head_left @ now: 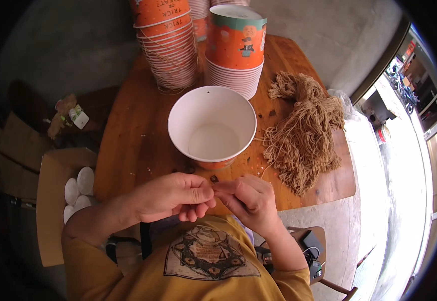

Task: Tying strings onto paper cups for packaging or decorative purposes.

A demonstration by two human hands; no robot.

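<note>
My left hand (pixel 177 195) and my right hand (pixel 246 198) meet fingertip to fingertip just below an open paper bucket (pixel 212 126), white inside and orange outside. Both pinch a thin tan string (pixel 264 170) that trails off to the right toward a bundle of tan strings (pixel 306 128) lying on the round wooden table (pixel 131 135). The bucket stands upright and empty, with a small hole near its far rim.
Two stacks of orange-and-white paper buckets (pixel 171 42) (pixel 236 50) stand at the back of the table. A cardboard box (pixel 58 200) with white round lids sits on the floor at my left. A small stool with cables (pixel 311 248) is at my right.
</note>
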